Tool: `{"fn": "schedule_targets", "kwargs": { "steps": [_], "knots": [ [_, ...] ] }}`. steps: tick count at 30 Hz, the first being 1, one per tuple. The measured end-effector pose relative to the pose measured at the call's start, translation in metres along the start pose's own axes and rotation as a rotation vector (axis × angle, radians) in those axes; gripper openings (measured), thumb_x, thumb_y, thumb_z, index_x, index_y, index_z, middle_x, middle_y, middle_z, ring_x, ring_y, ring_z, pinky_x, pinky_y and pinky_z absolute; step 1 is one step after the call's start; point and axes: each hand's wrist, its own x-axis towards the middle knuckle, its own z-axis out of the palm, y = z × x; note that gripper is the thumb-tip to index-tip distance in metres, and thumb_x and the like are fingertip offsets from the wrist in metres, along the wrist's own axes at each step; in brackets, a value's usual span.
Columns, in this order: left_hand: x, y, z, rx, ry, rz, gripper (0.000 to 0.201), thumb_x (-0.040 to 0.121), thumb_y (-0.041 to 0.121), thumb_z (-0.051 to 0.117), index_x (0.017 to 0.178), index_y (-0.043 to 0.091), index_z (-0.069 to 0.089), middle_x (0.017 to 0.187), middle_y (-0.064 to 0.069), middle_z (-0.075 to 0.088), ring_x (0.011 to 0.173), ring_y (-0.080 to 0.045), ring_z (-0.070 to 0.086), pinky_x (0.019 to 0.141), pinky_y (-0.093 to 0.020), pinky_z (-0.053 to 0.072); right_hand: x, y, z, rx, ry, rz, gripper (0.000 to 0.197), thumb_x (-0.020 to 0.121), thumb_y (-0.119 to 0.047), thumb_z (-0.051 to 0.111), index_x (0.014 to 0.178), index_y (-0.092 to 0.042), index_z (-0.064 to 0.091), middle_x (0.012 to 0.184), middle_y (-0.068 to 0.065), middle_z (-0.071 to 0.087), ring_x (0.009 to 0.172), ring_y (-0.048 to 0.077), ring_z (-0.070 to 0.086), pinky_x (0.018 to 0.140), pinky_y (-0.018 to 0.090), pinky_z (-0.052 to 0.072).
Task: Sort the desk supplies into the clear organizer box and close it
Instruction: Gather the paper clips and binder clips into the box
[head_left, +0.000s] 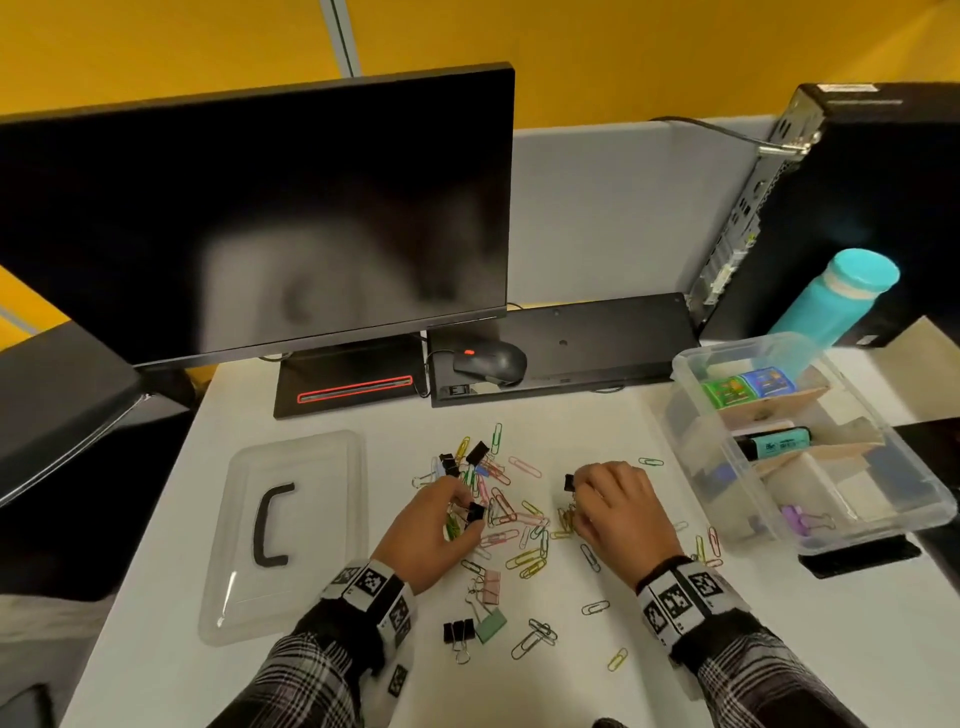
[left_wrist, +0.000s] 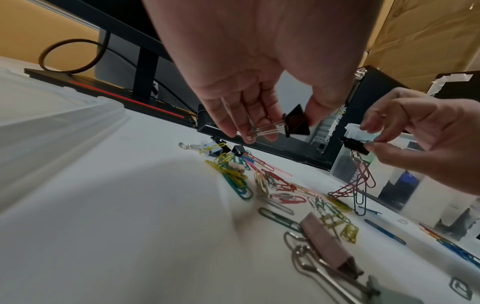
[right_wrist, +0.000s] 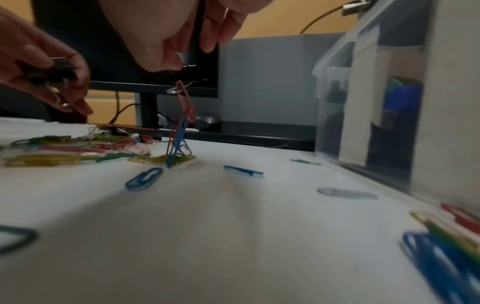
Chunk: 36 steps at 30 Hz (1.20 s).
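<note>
Left hand: your left hand (head_left: 435, 525) hovered over the pile, its fingers (left_wrist: 235, 121) and thumb pinching a black binder clip (left_wrist: 297, 121) by its silver wire handles, lifted clear of the desk.
Right hand: your right hand (head_left: 618, 506) pinched a second black clip (left_wrist: 354, 145) just right of the pile; a chain of red and blue paper clips (right_wrist: 182, 121) dangled from it, the lowest touching the desk.
Supplies: coloured paper clips (head_left: 511, 512) lay scattered across the white desk (head_left: 322, 675) between your hands and around them. Near your wrists lay a pink binder clip (head_left: 490, 586), a green binder clip (head_left: 491, 625) and a pair of small black clips (head_left: 458, 633).
Organizer box: the clear organizer box (head_left: 930, 512) stood open at your right, near your right hand, split by dividers. Its far section held small green and blue packets (head_left: 748, 386), the middle a teal highlighter (head_left: 774, 443), the near one a purple binder clip (head_left: 800, 519).
Lid: the clear lid (head_left: 244, 603) with a black handle lay flat at your left, well apart from the box.
Surroundings: a dark monitor (head_left: 249, 218), a mouse (head_left: 488, 361), a computer tower (head_left: 872, 208) and a teal bottle (head_left: 836, 296) stood behind.
</note>
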Motion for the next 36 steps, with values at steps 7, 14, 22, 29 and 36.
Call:
{"fn": "schedule_targets", "kwargs": {
  "steps": [7, 14, 22, 29, 36],
  "knots": [
    [-0.002, -0.004, -0.001, -0.039, 0.001, -0.056, 0.014, 0.094, 0.032, 0.052, 0.108, 0.03, 0.05, 0.104, 0.012, 0.058, 0.094, -0.001, 0.057, 0.084, -0.024, 0.049, 0.019, 0.011, 0.0, -0.019, -0.145, -0.025, 0.042, 0.048, -0.001, 0.081, 0.083, -0.012, 0.06, 0.107, 0.006, 0.069, 0.082, 0.024, 0.065, 0.079, 0.033, 0.051],
    [-0.01, -0.003, -0.006, -0.066, -0.02, -0.116, 0.016, 0.097, 0.012, 0.038, 0.094, 0.015, 0.054, 0.095, 0.0, 0.056, 0.082, -0.01, 0.054, 0.072, -0.022, 0.044, 0.013, 0.009, 0.003, -0.065, -0.169, 0.069, 0.028, 0.056, -0.005, 0.081, 0.076, -0.014, 0.062, 0.084, -0.001, 0.066, 0.074, 0.021, 0.049, 0.058, 0.031, 0.049],
    [-0.019, 0.014, 0.004, 0.102, -0.2, 0.038, 0.015, 0.095, 0.029, 0.047, 0.096, 0.019, 0.057, 0.096, 0.004, 0.052, 0.081, -0.009, 0.053, 0.076, -0.025, 0.047, 0.003, 0.001, -0.006, 0.291, -0.115, 0.428, 0.032, 0.077, -0.014, 0.074, 0.069, -0.021, 0.044, 0.07, -0.009, 0.046, 0.074, 0.015, 0.037, 0.062, 0.021, 0.03],
    [-0.016, 0.007, 0.024, 0.447, -0.364, 0.206, 0.038, 0.086, 0.043, 0.06, 0.117, 0.024, 0.052, 0.118, 0.004, 0.048, 0.096, -0.018, 0.055, 0.081, -0.025, 0.04, -0.012, -0.026, -0.016, 0.695, -0.349, 0.562, 0.02, 0.095, -0.024, 0.049, 0.08, -0.027, 0.035, 0.064, 0.0, 0.051, 0.052, 0.009, 0.045, 0.054, 0.025, 0.039],
    [-0.013, -0.006, 0.026, 0.445, -0.34, 0.244, 0.035, 0.084, 0.043, 0.061, 0.112, 0.025, 0.05, 0.115, 0.005, 0.045, 0.089, -0.019, 0.055, 0.074, -0.025, 0.04, -0.035, -0.067, -0.022, 0.391, -0.974, 0.177, 0.043, 0.087, -0.05, 0.054, 0.121, -0.029, 0.038, 0.082, -0.001, 0.056, 0.076, 0.019, 0.052, 0.063, 0.03, 0.036]
  ]
}}
